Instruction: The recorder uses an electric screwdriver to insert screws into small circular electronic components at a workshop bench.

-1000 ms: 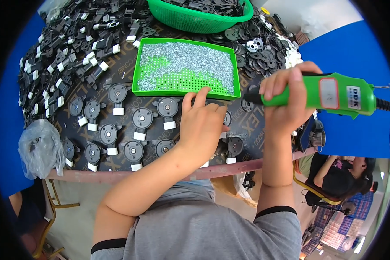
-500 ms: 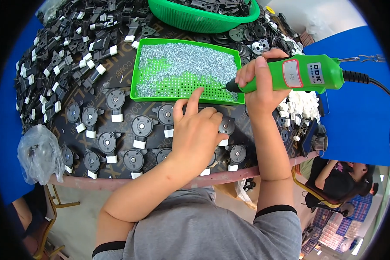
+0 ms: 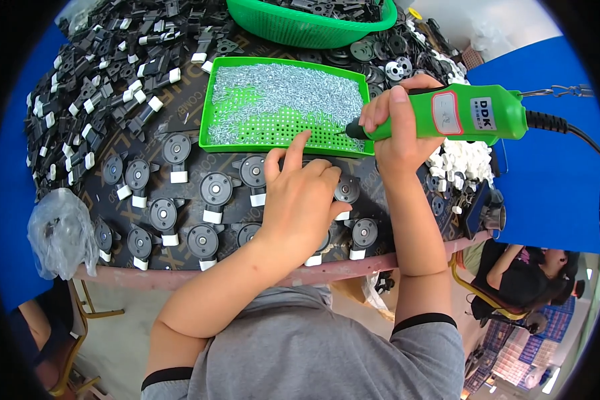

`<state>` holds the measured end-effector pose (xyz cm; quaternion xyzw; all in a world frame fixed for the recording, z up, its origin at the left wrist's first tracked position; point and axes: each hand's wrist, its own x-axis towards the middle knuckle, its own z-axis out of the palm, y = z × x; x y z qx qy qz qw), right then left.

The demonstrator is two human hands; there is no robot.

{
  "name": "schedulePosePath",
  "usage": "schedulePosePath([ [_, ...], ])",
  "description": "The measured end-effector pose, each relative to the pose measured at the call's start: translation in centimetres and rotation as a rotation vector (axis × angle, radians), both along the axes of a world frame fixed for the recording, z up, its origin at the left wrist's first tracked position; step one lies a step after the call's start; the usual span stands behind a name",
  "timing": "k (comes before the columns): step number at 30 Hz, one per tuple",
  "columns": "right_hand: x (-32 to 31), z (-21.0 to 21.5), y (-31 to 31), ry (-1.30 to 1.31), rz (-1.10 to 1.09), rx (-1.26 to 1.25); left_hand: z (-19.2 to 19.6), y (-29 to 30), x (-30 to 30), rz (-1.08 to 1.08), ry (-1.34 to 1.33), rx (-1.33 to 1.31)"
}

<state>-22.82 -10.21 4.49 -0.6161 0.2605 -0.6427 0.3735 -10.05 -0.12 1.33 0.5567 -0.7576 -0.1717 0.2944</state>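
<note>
My right hand (image 3: pixel 401 130) is wrapped round a green electric screwdriver (image 3: pixel 460 112), held nearly level with its black nose to the left. The thin bit reaches over the near right part of a green perforated tray (image 3: pixel 287 151), where many small silvery screws (image 3: pixel 293 83) lie. My left hand (image 3: pixel 300 193) is palm down in front of the tray, two fingers stretched toward its near rim and the thumb out to the side. Its other fingers curl downward, their tips hidden. Beside the thumb is a round black wheel part (image 3: pixel 347 189) with a white tab.
Several similar wheel parts (image 3: pixel 216 189) lie in rows on the dark table. Black brackets with white ends (image 3: pixel 140 93) heap at the left. A green basket (image 3: pixel 307 30) stands behind, white pieces (image 3: pixel 467 160) at the right, a plastic bag (image 3: pixel 61 230) at the left edge.
The view has shifted very slightly. Both hands and the screwdriver keep nearly the same place, with the bit still over the tray.
</note>
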Motion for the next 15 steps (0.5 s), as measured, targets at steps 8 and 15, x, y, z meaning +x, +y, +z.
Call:
schedulePosePath([
  [8,-1.1,3.5,2.5,-0.064,0.027,-0.072,-0.7,0.0,-0.1,0.008,0.042,-0.018],
  [15,-1.9,3.4,6.6,0.102,0.167,-0.080,-0.9,-0.4,-0.3,0.007,0.017,-0.044],
])
